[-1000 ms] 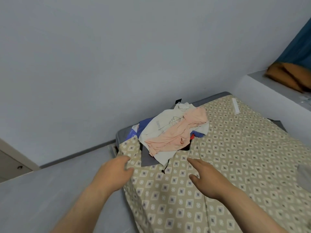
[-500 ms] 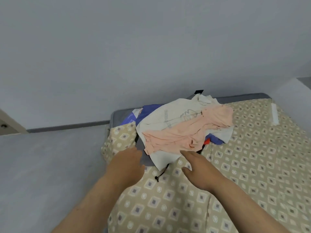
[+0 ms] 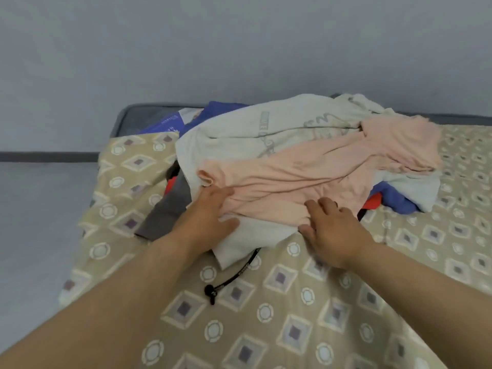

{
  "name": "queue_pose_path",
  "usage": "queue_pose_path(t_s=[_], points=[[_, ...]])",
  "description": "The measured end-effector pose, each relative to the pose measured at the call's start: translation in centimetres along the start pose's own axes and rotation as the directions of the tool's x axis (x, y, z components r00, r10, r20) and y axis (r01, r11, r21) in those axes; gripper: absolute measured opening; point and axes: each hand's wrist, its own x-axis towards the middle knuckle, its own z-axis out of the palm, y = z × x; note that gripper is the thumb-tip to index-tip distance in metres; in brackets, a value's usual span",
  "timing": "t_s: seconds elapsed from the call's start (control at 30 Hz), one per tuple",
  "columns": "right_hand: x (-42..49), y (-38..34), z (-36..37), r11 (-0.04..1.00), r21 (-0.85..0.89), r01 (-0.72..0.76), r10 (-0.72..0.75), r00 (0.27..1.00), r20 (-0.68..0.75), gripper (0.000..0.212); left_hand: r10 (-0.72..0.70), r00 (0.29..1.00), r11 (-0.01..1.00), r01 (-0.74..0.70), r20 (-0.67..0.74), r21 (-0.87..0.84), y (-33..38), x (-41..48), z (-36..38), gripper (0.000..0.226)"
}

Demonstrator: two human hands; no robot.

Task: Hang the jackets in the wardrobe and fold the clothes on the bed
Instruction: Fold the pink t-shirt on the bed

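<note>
Both hands meet the pink top [image 3: 319, 169] capping the clothes pile [image 3: 239, 134] on the bed [image 3: 292, 315] just ahead of them, your left hand [image 3: 207, 217] flat with straight fingers, your right hand [image 3: 335, 230] with grip unclear, probably so you lift it off for folding.

Peach garment [image 3: 319, 171], cream shirt [image 3: 253, 129], beige diamond-patterned bedsheet [image 3: 292, 315]
</note>
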Motion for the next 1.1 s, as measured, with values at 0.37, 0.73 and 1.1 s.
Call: queue_pose_path(t_s=[0.37, 0.73, 1.1], points=[[-2.5, -1.3, 0.7, 0.846, 0.503, -0.179, 0.152, 0.984, 0.094, 0.036, 0.046, 0.984, 0.999, -0.050, -0.174, -0.016, 1.7, -1.0, -2.1, 0.013], [-17.7, -10.0, 0.1, 0.195, 0.958, -0.208, 0.241, 0.957, 0.159, 0.026, -0.387, 0.891, 0.776, 0.175, -0.239, -0.605, -0.5, -19.1, 0.1, 0.027], [-33.7, -17.8, -4.0, -0.133, 0.977, -0.168, 0.117, 0.976, 0.184, 0.027, -0.486, 0.853, 0.427, 0.043, -0.190, -0.903, 0.7, -44.3, 1.8, 0.025]])
